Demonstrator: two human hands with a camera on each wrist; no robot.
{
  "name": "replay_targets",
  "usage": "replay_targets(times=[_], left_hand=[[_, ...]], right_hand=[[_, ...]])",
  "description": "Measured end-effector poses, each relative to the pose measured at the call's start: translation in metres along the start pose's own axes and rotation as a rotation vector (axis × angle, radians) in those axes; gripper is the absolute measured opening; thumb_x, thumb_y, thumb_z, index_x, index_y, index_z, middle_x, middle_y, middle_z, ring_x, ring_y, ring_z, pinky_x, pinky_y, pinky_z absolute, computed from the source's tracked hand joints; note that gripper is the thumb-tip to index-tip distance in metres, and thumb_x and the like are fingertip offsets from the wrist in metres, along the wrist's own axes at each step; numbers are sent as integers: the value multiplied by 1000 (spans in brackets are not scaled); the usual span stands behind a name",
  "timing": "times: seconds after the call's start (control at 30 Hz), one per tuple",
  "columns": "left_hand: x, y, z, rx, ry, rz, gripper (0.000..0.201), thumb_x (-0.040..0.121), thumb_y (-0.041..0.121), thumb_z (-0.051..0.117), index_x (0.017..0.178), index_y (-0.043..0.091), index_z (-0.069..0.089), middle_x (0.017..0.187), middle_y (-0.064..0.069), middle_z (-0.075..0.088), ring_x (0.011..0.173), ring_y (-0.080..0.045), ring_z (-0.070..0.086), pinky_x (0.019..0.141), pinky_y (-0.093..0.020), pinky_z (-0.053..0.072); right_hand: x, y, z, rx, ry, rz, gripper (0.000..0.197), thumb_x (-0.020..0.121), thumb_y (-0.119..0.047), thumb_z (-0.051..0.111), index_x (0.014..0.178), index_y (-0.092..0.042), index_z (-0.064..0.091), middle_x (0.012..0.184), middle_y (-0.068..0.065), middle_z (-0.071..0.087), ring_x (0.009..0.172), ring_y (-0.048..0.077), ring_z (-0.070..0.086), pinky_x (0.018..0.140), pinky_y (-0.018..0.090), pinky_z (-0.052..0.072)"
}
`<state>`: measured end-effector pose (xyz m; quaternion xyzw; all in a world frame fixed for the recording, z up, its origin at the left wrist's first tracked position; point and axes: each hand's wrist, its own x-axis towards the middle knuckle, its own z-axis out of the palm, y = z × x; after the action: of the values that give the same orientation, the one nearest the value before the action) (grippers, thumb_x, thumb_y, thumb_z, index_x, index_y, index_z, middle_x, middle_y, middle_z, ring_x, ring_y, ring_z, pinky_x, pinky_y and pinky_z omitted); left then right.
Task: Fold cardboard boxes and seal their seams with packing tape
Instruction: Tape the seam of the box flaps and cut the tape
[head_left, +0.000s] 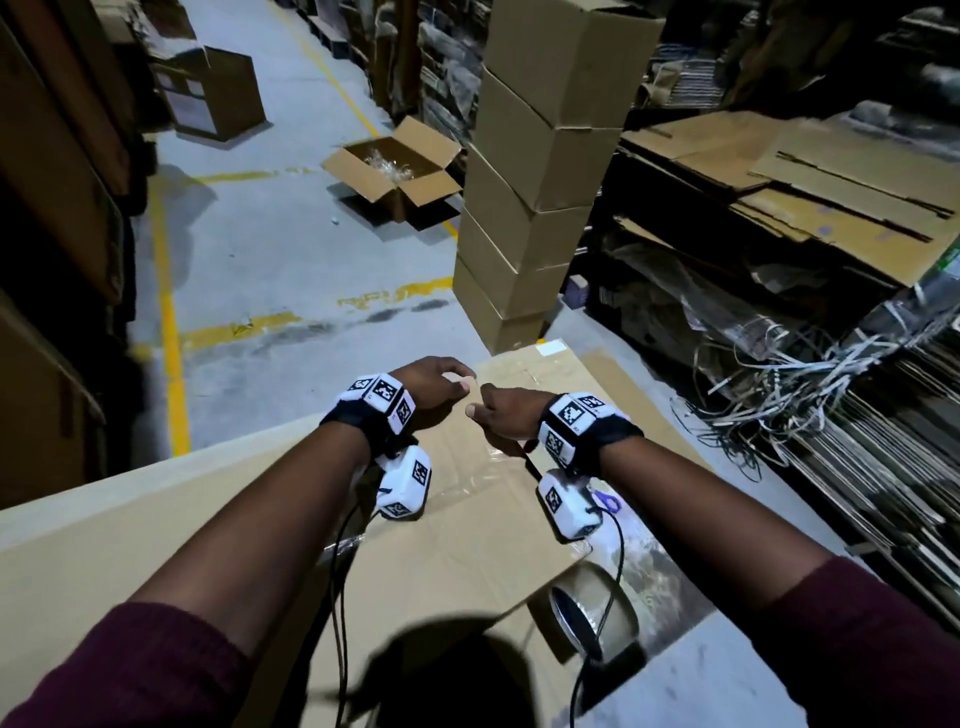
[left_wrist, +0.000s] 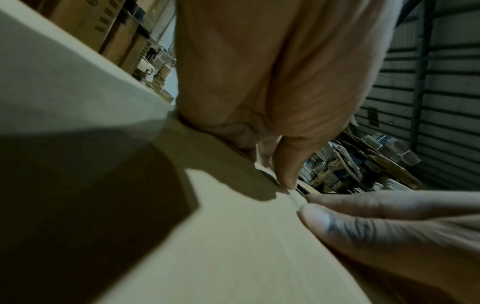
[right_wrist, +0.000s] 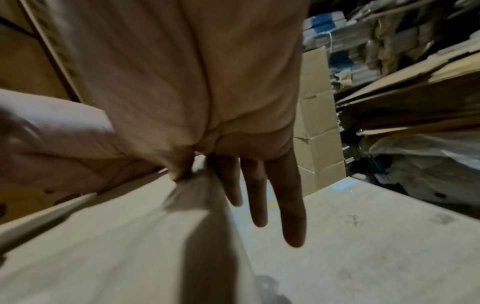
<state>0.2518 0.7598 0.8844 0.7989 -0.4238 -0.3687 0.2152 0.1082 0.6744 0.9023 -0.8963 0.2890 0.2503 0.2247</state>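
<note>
Warehouse aisle, dim. Grey concrete floor (head_left: 270, 249) with yellow lines ahead of both hands. Flattened cardboard box (head_left: 467, 540) lay beneath the hands, spread across the work surface. Left hand (head_left: 431, 387) and right hand (head_left: 506, 413) met above it, thumb and forefinger of each pinching a small pale strip (left_wrist: 296, 198), other fingers loose. Tape roll (head_left: 592, 613) stood on edge below the right wrist. Stacked boxes (head_left: 530, 171) beyond the right hand; open carton (head_left: 395, 171) farther ahead; flat cardboard sheets (head_left: 810, 192) piled right.
</note>
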Motion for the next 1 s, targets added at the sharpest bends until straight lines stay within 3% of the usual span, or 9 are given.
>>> replay_targets(times=[0.17, 0.27, 0.33, 0.43, 0.47, 0.53, 0.6, 0.73, 1.0], left_hand=[[5, 10, 6, 67, -98, 57, 27, 105, 19, 43, 124, 21, 62, 127, -4, 58, 103, -18, 50, 84, -22, 33], [7, 16, 8, 100, -105, 37, 22, 103, 16, 41, 115, 22, 59, 116, -7, 57, 98, -21, 48, 83, -25, 33], [10, 19, 8, 108, -118, 33, 23, 102, 13, 42, 113, 23, 61, 112, -6, 54, 99, -21, 47, 83, -25, 34], [12, 19, 8, 101, -121, 58, 27, 98, 6, 44, 108, 21, 64, 113, -9, 55, 97, -20, 46, 79, -26, 36], [13, 19, 8, 91, -118, 61, 27, 97, 4, 44, 104, 22, 64, 113, -9, 56, 97, -20, 47, 78, -26, 37], [11, 19, 9, 81, -120, 58, 29, 97, 3, 45, 100, 24, 65, 117, -10, 58, 99, -21, 49, 83, -26, 37], [9, 18, 11, 81, -75, 56, 29, 100, 7, 45, 112, 22, 67, 130, -11, 59, 110, -24, 53, 91, -26, 37], [3, 3, 15, 189, 65, -109, 64, 97, 48, 58, 149, 15, 40, 152, -10, 44, 137, -29, 44, 108, -33, 37], [11, 9, 16, 420, 92, -137, 63, 94, 58, 57, 126, 3, 55, 132, -16, 58, 119, -34, 56, 85, -32, 41]], right_hand=[[-16, 9, 4, 182, -123, 14, 69, 105, -63, 20, 81, -5, 49, 72, 13, 61, 78, 35, 63, 68, 55, 62], [-35, 18, 11, 195, -173, 55, 92, 98, -75, 16, 103, 5, 60, 95, 23, 62, 101, 40, 66, 67, 50, 64], [-52, 28, 22, 235, -200, 81, 89, 95, -79, 13, 118, -8, 61, 96, 19, 63, 107, 36, 64, 74, 49, 64], [-80, 42, 45, 310, -205, 56, 65, 96, -77, 12, 128, -37, 51, 73, -1, 54, 76, 15, 57, 87, 46, 60], [-88, 47, 54, 310, -193, 41, 62, 98, -74, 12, 130, -39, 51, 76, -5, 55, 75, 12, 55, 94, 41, 55], [-100, 58, 73, 311, -111, 25, 72, 102, -68, 15, 155, -23, 37, 130, 6, 64, 119, 18, 59, 111, 31, 35], [-110, 68, 91, 287, 79, -35, 79, 104, -64, 25, 163, -13, 11, 167, 9, 23, 153, 19, 24, 121, 28, 16], [-122, 76, 125, -18, 418, -411, 97, 99, -68, 41, 162, -7, 3, 171, 10, -6, 158, 16, -6, 128, 36, 7], [-91, 70, 136, -18, 544, -395, 113, 85, -87, 35, 163, -9, 10, 171, 7, -2, 158, 17, -1, 126, 40, 18]])
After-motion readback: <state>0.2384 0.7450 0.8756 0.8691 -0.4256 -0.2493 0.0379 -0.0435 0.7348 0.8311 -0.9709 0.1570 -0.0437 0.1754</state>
